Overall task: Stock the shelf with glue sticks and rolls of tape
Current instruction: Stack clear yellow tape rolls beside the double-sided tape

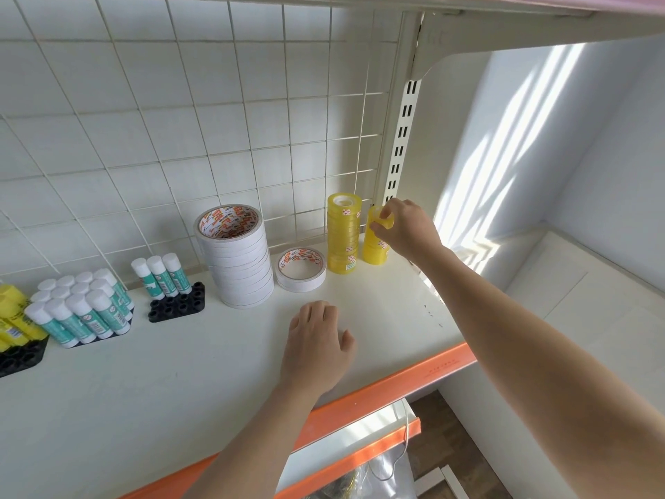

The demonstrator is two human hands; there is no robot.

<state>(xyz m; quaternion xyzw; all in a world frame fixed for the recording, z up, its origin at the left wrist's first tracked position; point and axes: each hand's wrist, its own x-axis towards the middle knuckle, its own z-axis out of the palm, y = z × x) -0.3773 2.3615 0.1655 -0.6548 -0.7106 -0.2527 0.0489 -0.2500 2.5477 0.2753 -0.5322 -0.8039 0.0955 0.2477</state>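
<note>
While the right hand [405, 225] pinches the top roll of a short yellow stack [376, 243] with curled fingers, the left hand [316, 340] rests flat and open on the shelf [180, 383], holding nothing. Just left of the right hand stands a taller yellow stack [343, 234]; just right of it the shelf ends. Beyond the left hand lie a single white roll [301, 269] and a white stack [239, 257]. Far to its left stand glue sticks [81, 311]. Bare shelf surrounds this hand, and the orange edge [406, 379] runs close behind it.
</note>
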